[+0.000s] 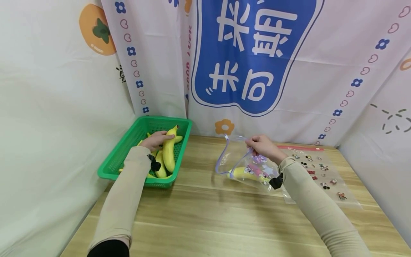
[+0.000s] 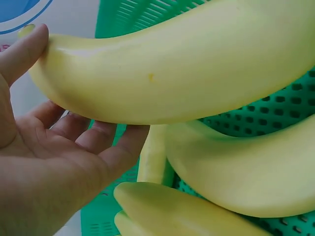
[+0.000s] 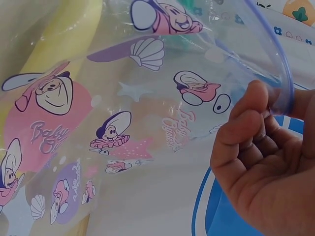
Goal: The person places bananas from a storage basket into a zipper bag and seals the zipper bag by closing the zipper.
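Note:
My left hand (image 1: 156, 140) grips a yellow banana (image 1: 168, 151) near its stem end, over the green basket (image 1: 106, 172). In the left wrist view the thumb lies on one side of that banana (image 2: 162, 78) and the fingers curl under the other. Several more bananas (image 2: 246, 167) lie below it in the basket. My right hand (image 1: 264, 147) pinches the purple-edged rim of a clear zip bag (image 1: 239, 160), whose mouth gapes toward the left. Inside the bag lies another banana (image 1: 245, 174). Pink and purple cartoon prints (image 3: 49, 113) cover the bag's side.
To the right, partly behind my right forearm, a second clear bag (image 1: 334, 185) with a red zip strip (image 1: 302, 147) and small printed figures lies flat on the wooden table (image 1: 192, 214). A printed curtain (image 1: 160, 64) hangs behind the table.

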A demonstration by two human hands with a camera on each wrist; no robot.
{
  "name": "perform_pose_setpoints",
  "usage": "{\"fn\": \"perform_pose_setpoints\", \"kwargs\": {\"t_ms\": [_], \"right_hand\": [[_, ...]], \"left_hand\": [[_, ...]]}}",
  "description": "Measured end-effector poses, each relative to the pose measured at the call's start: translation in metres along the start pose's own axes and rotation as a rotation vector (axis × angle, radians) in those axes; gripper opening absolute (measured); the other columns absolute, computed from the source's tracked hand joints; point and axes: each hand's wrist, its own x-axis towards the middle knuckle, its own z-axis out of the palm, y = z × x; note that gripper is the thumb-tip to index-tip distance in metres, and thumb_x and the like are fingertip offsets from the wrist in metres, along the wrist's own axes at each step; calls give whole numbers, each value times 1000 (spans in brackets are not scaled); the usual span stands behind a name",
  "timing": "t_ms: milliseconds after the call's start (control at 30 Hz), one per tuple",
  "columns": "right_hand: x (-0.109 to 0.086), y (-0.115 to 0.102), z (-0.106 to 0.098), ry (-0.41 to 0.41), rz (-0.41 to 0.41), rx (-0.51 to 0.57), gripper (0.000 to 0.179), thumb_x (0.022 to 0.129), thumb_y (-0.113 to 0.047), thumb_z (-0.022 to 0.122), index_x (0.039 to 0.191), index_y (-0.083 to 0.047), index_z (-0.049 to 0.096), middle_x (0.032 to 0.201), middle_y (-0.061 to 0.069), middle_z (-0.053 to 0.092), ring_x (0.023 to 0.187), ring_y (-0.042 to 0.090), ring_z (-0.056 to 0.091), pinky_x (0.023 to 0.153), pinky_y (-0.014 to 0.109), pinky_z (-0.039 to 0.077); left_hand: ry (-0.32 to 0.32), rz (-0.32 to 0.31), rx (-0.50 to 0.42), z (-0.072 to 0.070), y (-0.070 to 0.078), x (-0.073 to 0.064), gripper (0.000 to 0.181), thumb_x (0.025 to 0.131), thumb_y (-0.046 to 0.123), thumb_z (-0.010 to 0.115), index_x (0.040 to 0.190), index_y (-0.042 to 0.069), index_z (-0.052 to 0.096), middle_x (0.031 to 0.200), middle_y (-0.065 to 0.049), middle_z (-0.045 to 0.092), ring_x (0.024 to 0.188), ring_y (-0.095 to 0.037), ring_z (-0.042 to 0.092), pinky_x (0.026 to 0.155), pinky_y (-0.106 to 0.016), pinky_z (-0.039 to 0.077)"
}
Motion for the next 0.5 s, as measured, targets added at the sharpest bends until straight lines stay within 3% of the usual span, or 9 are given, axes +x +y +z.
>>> {"fn": "perform_pose_setpoints", "kwargs": {"t_ms": [233, 433, 500], "right_hand": [[2, 2, -1, 1, 4, 1, 31, 98, -23, 51, 79, -1, 61, 60, 5, 56, 55, 20, 54, 53, 32, 48], [3, 4, 1, 0, 3, 23, 31, 98, -22, 52, 79, 0, 61, 59, 5, 55, 52, 15, 53, 51, 29, 48], [2, 4, 1, 0, 1, 28, 31, 98, -22, 51, 78, 0, 61, 59, 5, 55, 51, 14, 52, 51, 29, 47]], "left_hand": [[26, 26, -126, -5, 10, -8, 52, 99, 31, 49, 135, -4, 34, 121, -16, 44, 106, -28, 47, 99, -52, 36], [109, 47, -132, -12, 3, -6, 42, 97, 38, 53, 117, 4, 41, 108, -10, 45, 91, -20, 49, 84, -41, 44], [123, 53, -125, -14, 4, -6, 43, 96, 40, 53, 118, 5, 41, 108, -10, 45, 91, -20, 49, 83, -41, 44]]}}
